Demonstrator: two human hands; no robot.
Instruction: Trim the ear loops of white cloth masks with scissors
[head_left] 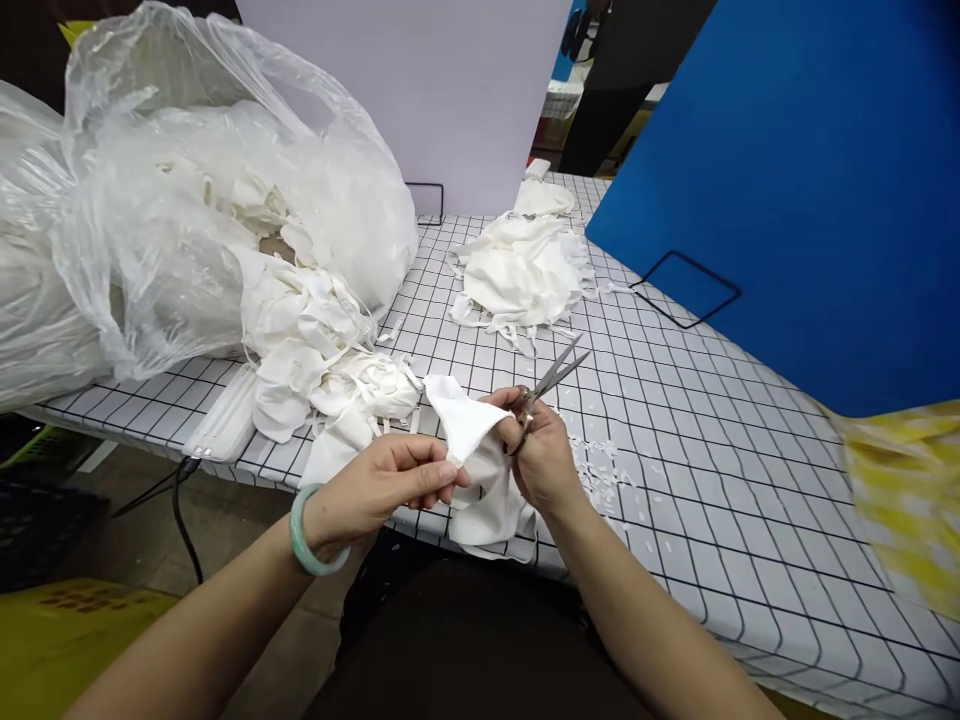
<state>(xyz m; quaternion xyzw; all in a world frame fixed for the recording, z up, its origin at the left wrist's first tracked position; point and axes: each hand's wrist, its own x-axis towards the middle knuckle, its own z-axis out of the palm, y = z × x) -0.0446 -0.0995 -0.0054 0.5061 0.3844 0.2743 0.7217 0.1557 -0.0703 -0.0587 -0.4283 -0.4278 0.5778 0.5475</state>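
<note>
White cloth piece [472, 450] held between both hands, just over near table edge [675, 420]. Left hand [382, 490] pinches cloth's left edge between thumb and fingertips, palm turned inward, green bangle [311, 535] on wrist. Right hand [540, 455] curled through scissors [551, 385] handles while also gripping cloth; blades slightly parted, pointing up and away. Small white scraps [607, 475] on table just right of right hand. Clear plastic bag [202, 190] at left holds white cloth pieces, some spilling onto table. Second cloth pile [517, 270] well behind hands.
</note>
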